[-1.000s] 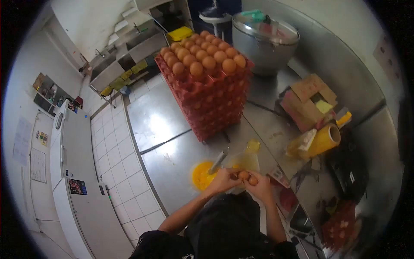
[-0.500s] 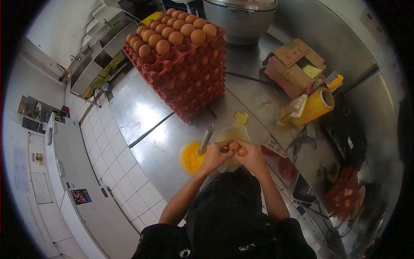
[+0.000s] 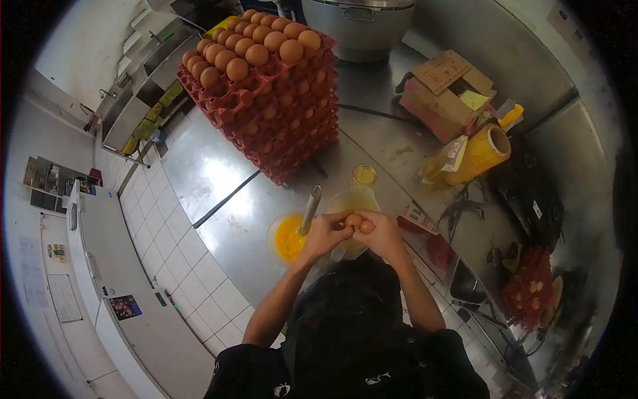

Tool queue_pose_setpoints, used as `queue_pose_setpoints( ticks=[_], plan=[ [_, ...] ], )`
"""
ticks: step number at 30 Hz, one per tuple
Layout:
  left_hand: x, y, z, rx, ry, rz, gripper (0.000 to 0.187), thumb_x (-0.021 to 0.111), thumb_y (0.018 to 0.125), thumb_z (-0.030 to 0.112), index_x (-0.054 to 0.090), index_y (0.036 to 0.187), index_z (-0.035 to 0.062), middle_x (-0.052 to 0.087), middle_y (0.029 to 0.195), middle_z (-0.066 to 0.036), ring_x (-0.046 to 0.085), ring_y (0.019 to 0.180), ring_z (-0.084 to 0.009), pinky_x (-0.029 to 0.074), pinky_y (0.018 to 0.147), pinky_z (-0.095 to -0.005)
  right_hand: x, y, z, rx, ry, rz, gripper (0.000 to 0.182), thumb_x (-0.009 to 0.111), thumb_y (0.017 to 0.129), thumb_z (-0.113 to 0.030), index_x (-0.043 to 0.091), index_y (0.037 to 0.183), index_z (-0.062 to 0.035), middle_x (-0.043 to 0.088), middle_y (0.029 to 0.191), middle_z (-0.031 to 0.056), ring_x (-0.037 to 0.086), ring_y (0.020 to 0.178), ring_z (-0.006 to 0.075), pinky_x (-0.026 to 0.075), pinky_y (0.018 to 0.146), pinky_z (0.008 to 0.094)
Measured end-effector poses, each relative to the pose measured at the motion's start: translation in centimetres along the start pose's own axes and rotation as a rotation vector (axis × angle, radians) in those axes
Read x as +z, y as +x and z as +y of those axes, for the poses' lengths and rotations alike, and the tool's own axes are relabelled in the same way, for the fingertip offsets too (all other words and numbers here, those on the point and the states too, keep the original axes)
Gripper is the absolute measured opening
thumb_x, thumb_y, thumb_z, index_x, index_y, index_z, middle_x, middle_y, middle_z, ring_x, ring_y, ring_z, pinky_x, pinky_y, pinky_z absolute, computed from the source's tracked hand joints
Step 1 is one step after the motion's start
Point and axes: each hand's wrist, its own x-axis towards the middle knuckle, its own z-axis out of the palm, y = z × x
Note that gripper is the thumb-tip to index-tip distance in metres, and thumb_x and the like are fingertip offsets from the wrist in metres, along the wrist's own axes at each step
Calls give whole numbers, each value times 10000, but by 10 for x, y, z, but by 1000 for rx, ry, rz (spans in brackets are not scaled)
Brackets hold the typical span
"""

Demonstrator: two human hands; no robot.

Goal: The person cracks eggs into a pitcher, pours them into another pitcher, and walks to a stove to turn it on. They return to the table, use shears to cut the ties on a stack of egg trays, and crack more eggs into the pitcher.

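Note:
Brown eggshell point(image 3: 354, 220) shows as two rounded pieces between my fingers, close over a translucent container point(image 3: 364, 198) with pale liquid in it. My left hand point(image 3: 325, 235) is closed on the piece at the left, thumb and fingertips pinching it. On the other side, my right hand point(image 3: 385, 236) grips the smaller rounded piece, its fingertips meeting those of the left. Just left of my hands is a bowl of orange-yellow egg yolks point(image 3: 290, 239), with a whisk-like metal handle point(image 3: 310, 209) leaning out of it. Beyond the container sits a small round dish point(image 3: 364, 175) of yellowish liquid.
A tall stack of red egg trays point(image 3: 279, 126), topped with brown eggs, stands ahead on the steel table point(image 3: 212, 173). Behind it is a large metal pot point(image 3: 359, 30). At the right are an open cardboard box point(image 3: 442, 100), a yellow film roll point(image 3: 478, 156) and another red tray point(image 3: 528, 289).
The whole view has shifted slightly, so the table's things appear a little further up and left. My hands stay together over the container, the shell pieces still between them.

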Motion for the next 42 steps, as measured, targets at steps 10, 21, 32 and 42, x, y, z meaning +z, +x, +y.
queue_pose_setpoints(
  ticks=[10, 21, 32, 42],
  plan=[
    [-2, 0, -1, 8, -27, -37, 425, 672, 808, 156, 643, 1191, -25, 700, 852, -97, 641, 754, -111, 520, 704, -276, 3, -1, 5, 27, 21, -24, 385, 740, 749, -192, 678, 1066, 17, 697, 899, 207, 702, 827, 322, 548, 747, 370],
    [-13, 2, 0, 18, -149, -118, 496, 650, 777, 87, 618, 1266, 9, 695, 907, -60, 609, 732, -91, 516, 714, -264, -18, -1, 0, 60, 88, -165, 434, 737, 751, -163, 652, 1147, -7, 688, 1001, 188, 683, 908, 315, 534, 805, 358],
    [-28, 2, 27, 320, 224, -164, 496, 633, 748, -34, 588, 1240, 19, 675, 1042, -114, 667, 840, -196, 543, 811, -313, -30, 0, 18, -338, -374, -116, 507, 736, 760, -151, 607, 1250, -149, 635, 1057, 87, 660, 898, 298, 544, 759, 394],
    [-17, -18, 22, 198, -131, -60, 428, 691, 870, 84, 505, 1251, 19, 599, 1283, -100, 677, 910, -148, 545, 760, -276, 7, -8, 38, -125, 316, -9, 440, 705, 842, -78, 571, 1256, -16, 658, 1097, 120, 645, 956, 178, 516, 823, 303]
  ],
)
